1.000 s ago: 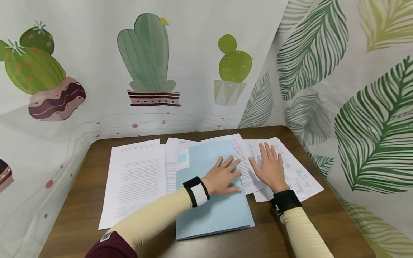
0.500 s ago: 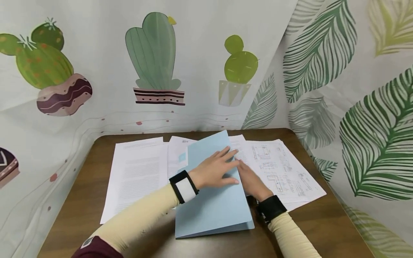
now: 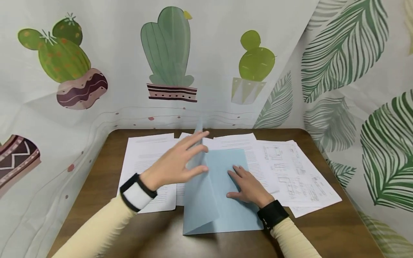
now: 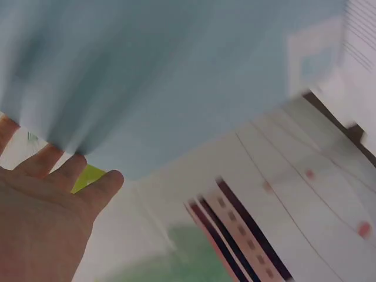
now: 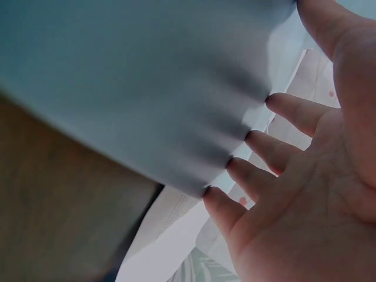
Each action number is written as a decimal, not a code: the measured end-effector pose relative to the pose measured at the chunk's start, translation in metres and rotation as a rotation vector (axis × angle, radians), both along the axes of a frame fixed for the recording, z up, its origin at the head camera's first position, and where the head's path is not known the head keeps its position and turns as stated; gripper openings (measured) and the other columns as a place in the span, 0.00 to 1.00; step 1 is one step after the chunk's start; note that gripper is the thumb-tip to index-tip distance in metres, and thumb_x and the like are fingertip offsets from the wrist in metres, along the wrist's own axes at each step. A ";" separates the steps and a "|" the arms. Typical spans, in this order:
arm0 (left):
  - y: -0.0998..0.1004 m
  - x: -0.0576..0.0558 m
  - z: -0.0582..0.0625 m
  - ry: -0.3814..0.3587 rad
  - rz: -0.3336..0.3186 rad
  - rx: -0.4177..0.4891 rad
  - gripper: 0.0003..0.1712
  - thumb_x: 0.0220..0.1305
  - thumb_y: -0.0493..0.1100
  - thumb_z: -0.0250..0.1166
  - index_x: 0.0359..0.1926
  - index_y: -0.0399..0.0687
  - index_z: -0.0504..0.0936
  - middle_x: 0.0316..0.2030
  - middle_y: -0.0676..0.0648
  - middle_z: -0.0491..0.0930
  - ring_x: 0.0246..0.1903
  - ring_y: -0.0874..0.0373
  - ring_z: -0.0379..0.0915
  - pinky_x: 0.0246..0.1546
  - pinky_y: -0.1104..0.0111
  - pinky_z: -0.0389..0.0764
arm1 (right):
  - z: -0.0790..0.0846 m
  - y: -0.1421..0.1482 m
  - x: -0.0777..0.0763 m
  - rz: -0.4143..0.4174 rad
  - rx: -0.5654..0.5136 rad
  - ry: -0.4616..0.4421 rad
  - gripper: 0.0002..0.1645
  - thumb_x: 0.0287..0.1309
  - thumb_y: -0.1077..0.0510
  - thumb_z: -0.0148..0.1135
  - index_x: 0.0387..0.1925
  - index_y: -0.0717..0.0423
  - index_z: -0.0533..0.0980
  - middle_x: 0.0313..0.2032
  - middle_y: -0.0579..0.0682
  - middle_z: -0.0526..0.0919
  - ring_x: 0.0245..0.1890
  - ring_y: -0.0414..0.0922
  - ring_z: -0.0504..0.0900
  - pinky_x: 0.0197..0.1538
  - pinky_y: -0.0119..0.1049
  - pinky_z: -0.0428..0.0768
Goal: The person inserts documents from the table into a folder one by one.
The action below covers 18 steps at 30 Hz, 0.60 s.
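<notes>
A light blue paper folder point(image 3: 232, 218) lies half opened on the table, its front cover point(image 3: 198, 208) standing up along the left fold. My left hand point(image 3: 175, 161) is at the cover with fingers extended; in the left wrist view its fingertips meet the cover's edge point(image 4: 147, 141). A white label with a blue square point(image 4: 317, 61) shows on the cover's outside. Inside the folder, my right hand point(image 3: 250, 188) rests its spread fingers on the bare blue back panel. In the right wrist view, those fingertips press against the blue surface point(image 5: 129, 94).
Printed text sheets point(image 3: 151, 145) lie left of the folder, and another text sheet point(image 3: 235, 140) shows behind it. Sheets with diagrams point(image 3: 303, 182) fan out at right. All rest on a brown wooden table point(image 3: 151, 236), before a cactus-printed curtain point(image 3: 216, 64).
The folder's cover has swung up and leftward from lying flat. My left hand moved left with it. My right hand went from the diagram sheets to the folder's inside.
</notes>
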<state>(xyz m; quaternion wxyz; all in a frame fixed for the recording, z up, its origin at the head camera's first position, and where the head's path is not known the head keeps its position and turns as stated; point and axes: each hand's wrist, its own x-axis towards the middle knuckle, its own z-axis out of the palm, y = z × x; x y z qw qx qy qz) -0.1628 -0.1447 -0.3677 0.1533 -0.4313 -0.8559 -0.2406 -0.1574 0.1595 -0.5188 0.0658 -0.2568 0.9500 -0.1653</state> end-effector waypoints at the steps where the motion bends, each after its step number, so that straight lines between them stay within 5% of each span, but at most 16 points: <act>1: -0.010 0.003 0.003 -0.012 0.021 0.011 0.29 0.71 0.68 0.59 0.54 0.50 0.79 0.77 0.45 0.60 0.77 0.45 0.53 0.70 0.47 0.64 | 0.000 0.000 0.000 -0.006 0.004 -0.005 0.55 0.55 0.33 0.73 0.75 0.56 0.66 0.77 0.61 0.59 0.77 0.62 0.56 0.73 0.59 0.61; 9: -0.098 0.027 0.025 -0.127 0.261 -0.022 0.12 0.69 0.53 0.69 0.46 0.54 0.82 0.73 0.48 0.69 0.69 0.50 0.69 0.57 0.50 0.77 | -0.001 0.003 -0.001 -0.008 -0.003 0.002 0.54 0.55 0.34 0.74 0.75 0.55 0.67 0.77 0.60 0.59 0.77 0.62 0.56 0.73 0.60 0.60; 12: -0.125 0.033 0.024 -0.156 0.339 -0.053 0.09 0.68 0.51 0.70 0.43 0.55 0.83 0.70 0.46 0.73 0.54 0.52 0.81 0.48 0.54 0.79 | -0.001 0.003 -0.002 0.002 -0.004 0.013 0.54 0.55 0.34 0.74 0.75 0.56 0.67 0.77 0.61 0.60 0.77 0.62 0.57 0.73 0.60 0.61; 17: -0.155 0.037 0.012 -0.192 0.403 -0.133 0.13 0.66 0.53 0.71 0.44 0.51 0.85 0.67 0.40 0.75 0.43 0.50 0.84 0.38 0.55 0.80 | -0.001 0.002 -0.003 0.009 -0.013 0.012 0.53 0.55 0.35 0.74 0.74 0.57 0.67 0.76 0.62 0.61 0.77 0.63 0.57 0.72 0.61 0.62; 18: -0.159 0.037 0.009 -0.201 0.410 -0.147 0.14 0.66 0.53 0.71 0.45 0.50 0.85 0.66 0.38 0.75 0.47 0.46 0.84 0.39 0.53 0.80 | -0.001 0.002 -0.003 0.007 -0.017 0.006 0.53 0.55 0.35 0.74 0.74 0.57 0.67 0.77 0.61 0.60 0.77 0.63 0.57 0.72 0.60 0.61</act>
